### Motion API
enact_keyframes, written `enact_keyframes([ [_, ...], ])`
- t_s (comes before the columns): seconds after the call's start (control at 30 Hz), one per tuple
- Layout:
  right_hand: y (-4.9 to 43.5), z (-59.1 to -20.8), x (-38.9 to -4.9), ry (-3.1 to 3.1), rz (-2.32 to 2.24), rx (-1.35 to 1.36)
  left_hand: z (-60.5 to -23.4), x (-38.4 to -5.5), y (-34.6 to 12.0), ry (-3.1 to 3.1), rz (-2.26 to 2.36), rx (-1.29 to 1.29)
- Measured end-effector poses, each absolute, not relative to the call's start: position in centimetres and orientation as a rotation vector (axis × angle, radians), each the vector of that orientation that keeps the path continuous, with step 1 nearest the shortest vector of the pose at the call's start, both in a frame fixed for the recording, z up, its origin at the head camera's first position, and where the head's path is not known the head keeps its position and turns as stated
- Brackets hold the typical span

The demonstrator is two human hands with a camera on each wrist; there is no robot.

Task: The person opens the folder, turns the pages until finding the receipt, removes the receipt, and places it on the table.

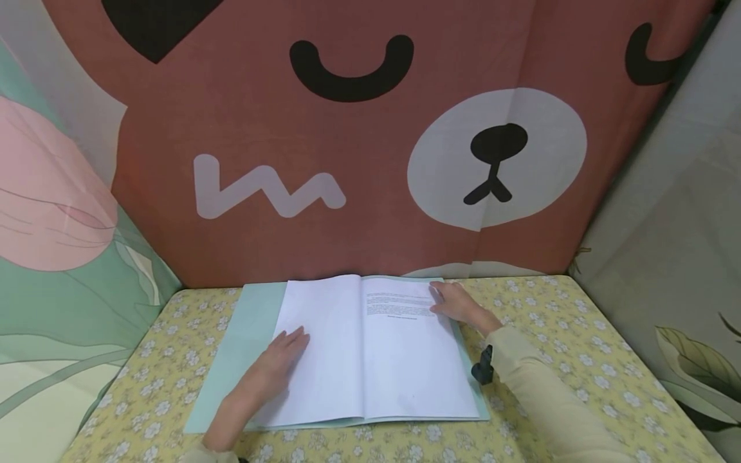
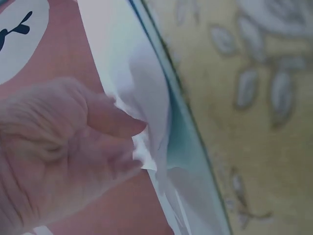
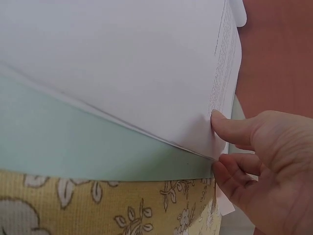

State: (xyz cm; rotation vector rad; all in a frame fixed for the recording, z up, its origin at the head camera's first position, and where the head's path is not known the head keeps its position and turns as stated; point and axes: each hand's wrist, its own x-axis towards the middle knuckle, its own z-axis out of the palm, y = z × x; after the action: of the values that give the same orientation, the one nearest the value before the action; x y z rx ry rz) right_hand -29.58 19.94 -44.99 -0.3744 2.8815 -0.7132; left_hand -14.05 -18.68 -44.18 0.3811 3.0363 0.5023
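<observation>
A pale green folder (image 1: 246,337) lies spread on the table with white sheets open in it. The left page (image 1: 327,360) is blank, while the right page (image 1: 417,373) carries a short block of print near its top. My left hand (image 1: 272,363) rests on the outer edge of the left page with its fingers extended; in the left wrist view it is blurred. At the top right corner, my right hand (image 3: 264,156) pinches the right page, thumb on the printed side and curled fingers at the edge.
A yellow flowered cloth (image 1: 556,347) covers the table. Behind its far edge hangs a reddish-brown curtain (image 1: 260,244) with a bear's face. Printed fabric hangs on the left and right sides. A small black device (image 1: 483,366) sits at the right wrist.
</observation>
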Motion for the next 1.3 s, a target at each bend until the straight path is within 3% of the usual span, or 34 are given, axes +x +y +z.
enact_keyframes([
  [1.03, 19.7, -45.4, -29.7, 2.904, -0.87, -0.375, -43.2, -14.6, -16.8, 2.773, 0.551, 0.204],
  [1.3, 20.0, -45.6, -29.7, 2.916, -1.126, -0.437, -43.1, -14.6, -16.7, 2.773, 0.546, 0.204],
])
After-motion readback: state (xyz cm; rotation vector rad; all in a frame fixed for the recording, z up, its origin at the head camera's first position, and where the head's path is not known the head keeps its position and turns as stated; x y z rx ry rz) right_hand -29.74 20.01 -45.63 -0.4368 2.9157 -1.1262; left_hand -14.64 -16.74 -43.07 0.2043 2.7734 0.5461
